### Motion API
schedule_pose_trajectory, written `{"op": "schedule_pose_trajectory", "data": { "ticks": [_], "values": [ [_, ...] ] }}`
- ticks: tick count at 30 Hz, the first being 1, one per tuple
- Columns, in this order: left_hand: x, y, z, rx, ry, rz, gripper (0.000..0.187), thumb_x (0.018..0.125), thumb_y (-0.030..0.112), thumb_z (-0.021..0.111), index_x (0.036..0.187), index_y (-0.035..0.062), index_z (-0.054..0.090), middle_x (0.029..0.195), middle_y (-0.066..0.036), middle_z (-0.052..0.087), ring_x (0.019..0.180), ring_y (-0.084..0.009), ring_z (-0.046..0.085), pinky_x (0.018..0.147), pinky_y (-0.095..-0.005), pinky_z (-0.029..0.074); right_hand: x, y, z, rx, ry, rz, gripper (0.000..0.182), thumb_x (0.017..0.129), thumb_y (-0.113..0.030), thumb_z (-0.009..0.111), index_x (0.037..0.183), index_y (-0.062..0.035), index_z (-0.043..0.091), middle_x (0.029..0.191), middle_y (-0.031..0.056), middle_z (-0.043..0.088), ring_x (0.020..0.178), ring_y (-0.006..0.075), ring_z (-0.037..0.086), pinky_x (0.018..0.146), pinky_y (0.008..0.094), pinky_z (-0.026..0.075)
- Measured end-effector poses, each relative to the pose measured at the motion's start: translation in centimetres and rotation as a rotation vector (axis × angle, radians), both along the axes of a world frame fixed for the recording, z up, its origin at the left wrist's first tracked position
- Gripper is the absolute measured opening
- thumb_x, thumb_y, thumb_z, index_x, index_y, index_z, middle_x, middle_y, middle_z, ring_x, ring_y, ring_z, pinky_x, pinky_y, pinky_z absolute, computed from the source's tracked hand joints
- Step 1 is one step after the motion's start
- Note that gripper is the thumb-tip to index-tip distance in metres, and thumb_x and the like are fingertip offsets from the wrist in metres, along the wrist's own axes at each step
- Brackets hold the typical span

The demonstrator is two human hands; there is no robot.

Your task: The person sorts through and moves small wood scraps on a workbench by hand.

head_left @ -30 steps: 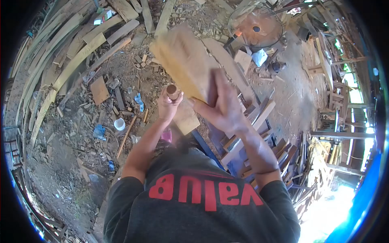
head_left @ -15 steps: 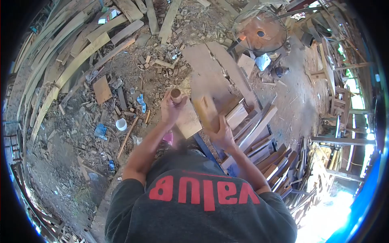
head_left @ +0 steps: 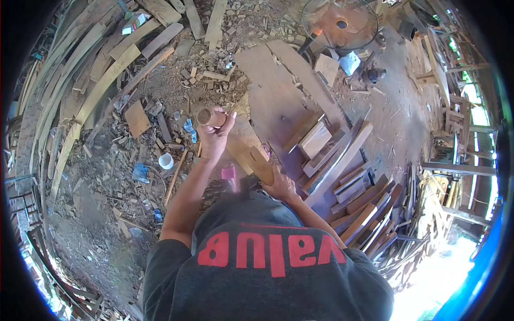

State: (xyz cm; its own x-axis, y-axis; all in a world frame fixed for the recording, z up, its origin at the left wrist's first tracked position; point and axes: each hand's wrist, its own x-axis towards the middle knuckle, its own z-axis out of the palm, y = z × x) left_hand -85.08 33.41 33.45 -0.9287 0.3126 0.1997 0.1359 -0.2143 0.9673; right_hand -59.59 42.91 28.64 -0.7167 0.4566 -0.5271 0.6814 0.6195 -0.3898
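My left hand [head_left: 214, 140] is wrapped round a round wooden piece [head_left: 206, 116], its flat end facing up and to the left. My right hand [head_left: 281, 186] grips the near end of a yellowish wooden block [head_left: 254, 161], which has a narrow slot in its face. That block slants up and left across a paler board [head_left: 243, 130] in front of my lap. A gap separates the round piece from the slotted block.
Stacked cut wood [head_left: 336, 160] lies to the right, beside a wide plank [head_left: 267, 91]. Scraps, a white cup [head_left: 166, 161] and blue plastic [head_left: 140, 173] litter the ground at left. A round fan-like object [head_left: 341, 35] stands at the upper right. Long curved boards [head_left: 96, 99] line the left.
My left hand has moved left with the round piece, which has tipped over to the left. My right hand has come down and left with the slotted block, uncovering part of the stack.
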Motion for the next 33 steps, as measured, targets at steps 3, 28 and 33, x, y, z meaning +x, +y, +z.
{"op": "schedule_pose_trajectory", "data": {
  "ticks": [3, 28, 33],
  "values": [
    [-0.6, -1.0, -0.8, -0.078, 0.026, -0.026, 0.022, 0.082, 0.000, 0.076, 0.094, 0.0076, 0.059, 0.085, 0.002, 0.062, 0.078, -0.0072, 0.060, 0.068, -0.0228, 0.049, 0.2, 0.7, -0.2, -0.076, 0.011, -0.044, 0.077, 0.074, -0.044, 0.071, 0.132, -0.0049, 0.039, 0.097, 0.0259, 0.067, 0.091, 0.0435, 0.066, 0.080, 0.0503, 0.051],
    [0.7, -1.2, -3.4, -0.361, 0.068, -0.075, 0.022, 0.080, 0.006, 0.079, 0.089, 0.0048, 0.059, 0.079, -0.001, 0.055, 0.070, -0.0094, 0.053, 0.063, -0.0240, 0.047, -1.1, 1.9, 8.1, -0.758, 0.557, -0.440, 0.065, 0.071, -0.021, 0.073, 0.126, -0.0028, 0.045, 0.107, 0.0069, 0.056, 0.101, 0.0141, 0.051, 0.089, 0.0312, 0.043],
    [0.6, -1.2, -3.9, -0.372, 0.126, -0.064, 0.022, 0.078, 0.009, 0.081, 0.084, 0.0040, 0.061, 0.081, -0.004, 0.058, 0.070, -0.0142, 0.057, 0.064, -0.0270, 0.048, -1.3, 2.0, 8.3, -0.722, 0.546, -0.398, 0.066, 0.070, -0.021, 0.073, 0.127, -0.0027, 0.045, 0.108, 0.0070, 0.056, 0.102, 0.0147, 0.051, 0.090, 0.0314, 0.042]
  ]
}}
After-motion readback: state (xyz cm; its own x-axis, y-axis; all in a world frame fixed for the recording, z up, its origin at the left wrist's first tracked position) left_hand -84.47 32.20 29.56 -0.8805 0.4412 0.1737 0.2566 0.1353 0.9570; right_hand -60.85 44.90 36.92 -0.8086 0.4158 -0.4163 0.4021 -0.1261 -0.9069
